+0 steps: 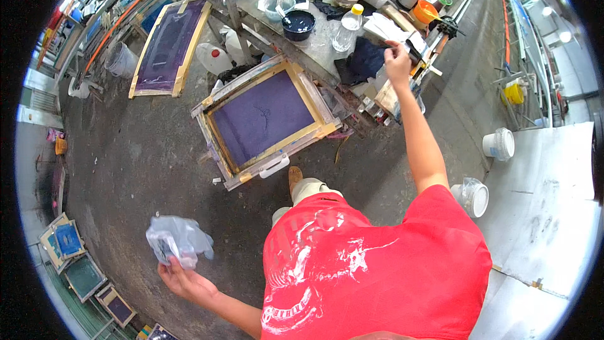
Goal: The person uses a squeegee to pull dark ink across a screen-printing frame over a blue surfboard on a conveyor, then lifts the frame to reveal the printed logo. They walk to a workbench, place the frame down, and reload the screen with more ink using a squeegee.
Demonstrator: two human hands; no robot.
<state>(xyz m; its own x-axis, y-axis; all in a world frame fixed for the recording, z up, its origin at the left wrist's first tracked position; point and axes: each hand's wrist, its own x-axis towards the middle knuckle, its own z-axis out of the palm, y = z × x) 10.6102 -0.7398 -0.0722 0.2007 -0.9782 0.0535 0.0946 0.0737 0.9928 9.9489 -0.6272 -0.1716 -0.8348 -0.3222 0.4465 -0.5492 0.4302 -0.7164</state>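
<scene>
A crumpled translucent plastic bag [179, 239] is in my left hand [182, 280], held out low on the left above the floor. My right hand [397, 63] reaches to the workbench's edge, its fingers bent together; whether anything small is between them is hidden. Beside that hand lies a dark blue cloth [368, 60], with papers [387, 28] just behind. A transparent bottle with a yellow cap [347, 28] stands left of the cloth. In front of me, a wooden-framed printing screen with purple mesh [261, 116] and a white handle [274, 165] rests at the bench's near side.
A bowl of dark ink [298, 24], an orange bowl [426, 11] and several tubs crowd the bench [258, 3]. Another purple screen [168, 47] leans at the far left, near a white bucket [119, 58]. White buckets [470, 198] stand at right; smaller frames [85, 277] lean lower left.
</scene>
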